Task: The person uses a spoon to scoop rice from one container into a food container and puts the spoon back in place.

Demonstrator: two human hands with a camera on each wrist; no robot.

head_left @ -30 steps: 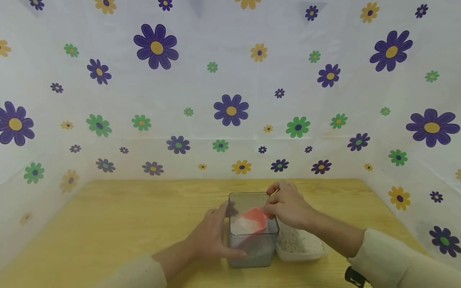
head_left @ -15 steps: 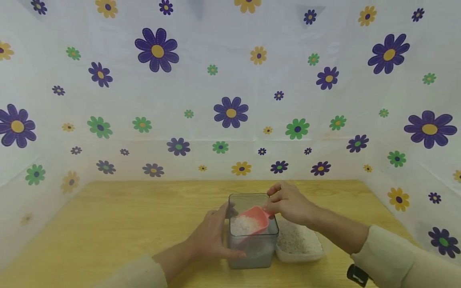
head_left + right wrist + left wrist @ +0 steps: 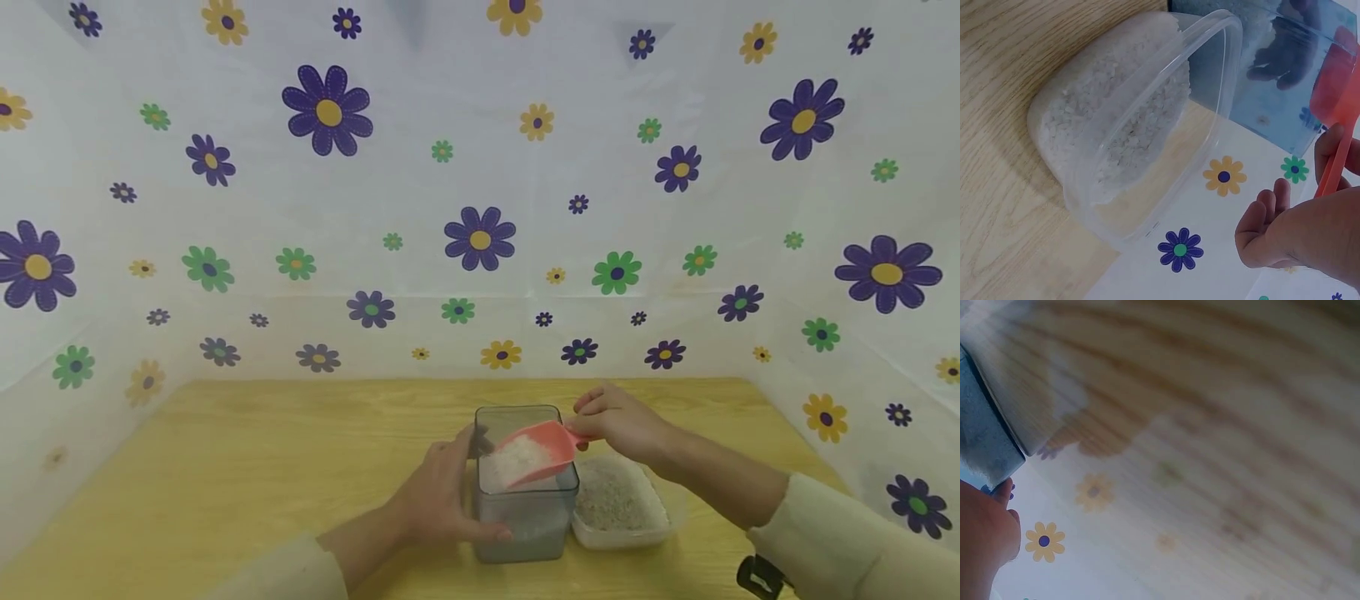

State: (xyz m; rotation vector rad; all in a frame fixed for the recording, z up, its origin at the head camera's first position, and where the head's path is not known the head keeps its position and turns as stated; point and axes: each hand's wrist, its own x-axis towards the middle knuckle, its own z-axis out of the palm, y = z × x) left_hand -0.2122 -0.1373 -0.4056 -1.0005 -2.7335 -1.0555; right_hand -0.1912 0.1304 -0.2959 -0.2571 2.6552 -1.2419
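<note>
My left hand holds a tall, clear grey-tinted square container from its left side, thumb across the front and fingers toward the back. My right hand pinches the handle of a pink scoop, whose bowl lies tilted over the container's open top. White grains heap in the scoop's lower end. Beside the container's right side stands a low clear plastic tub of coarse white grains. In the left wrist view only part of the container shows, and the left fingers' grip is out of sight.
Underneath is a light wooden tabletop. A white sheet with printed flowers encloses the back and sides. A small black device sits below the right sleeve.
My right hand has drawn the pink scoop up and to the right, leaving more of its bowl above the container's rim. The left hand keeps its place on the container.
</note>
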